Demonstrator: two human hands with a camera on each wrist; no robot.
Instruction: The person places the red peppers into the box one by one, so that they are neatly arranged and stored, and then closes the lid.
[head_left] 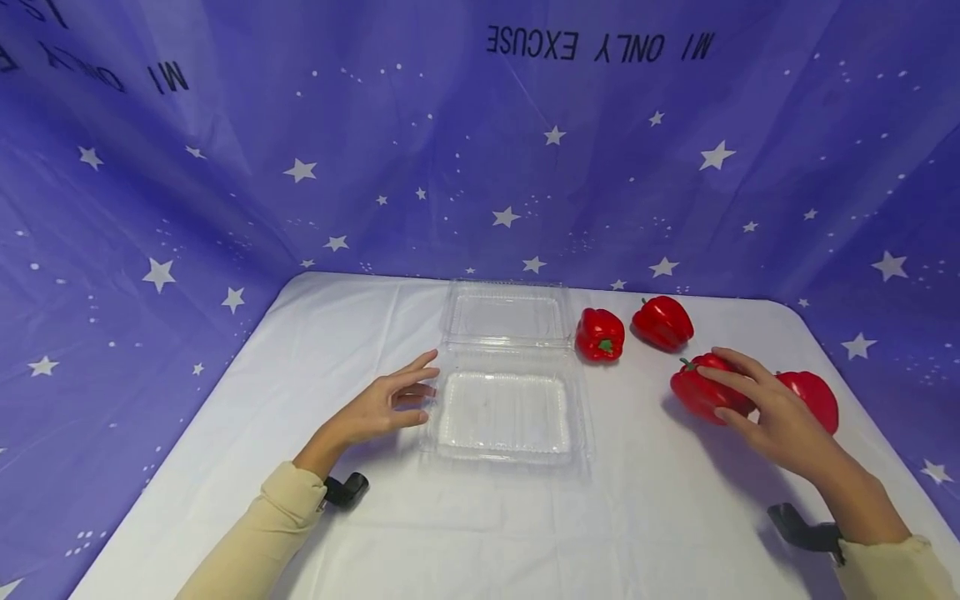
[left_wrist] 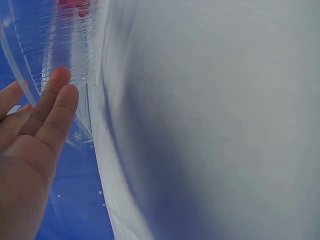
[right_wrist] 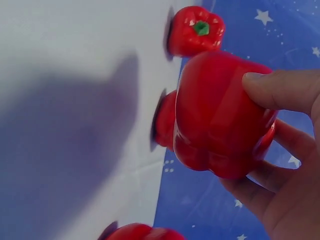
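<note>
A person's bare left hand, fingers spread loosely and gripping nothing, is at the left side of a clear, rectangular, hinged plastic container; whether the fingertips touch it I cannot tell. The container lies unfolded, its lid at the back, and the white cloth shows through its base. Just right of its hinge sits a shiny red bell pepper with a green stem; farther right of it, a second red pepper. The right hand, well right of the container, holds a third red pepper between thumb and fingers, with a fourth partly behind that hand.

The right wrist view shows the held pepper's lobed surface and its lift off the cloth — its stem shows only from the head. The left wrist view catches red through the container's ribbed plastic.
</note>
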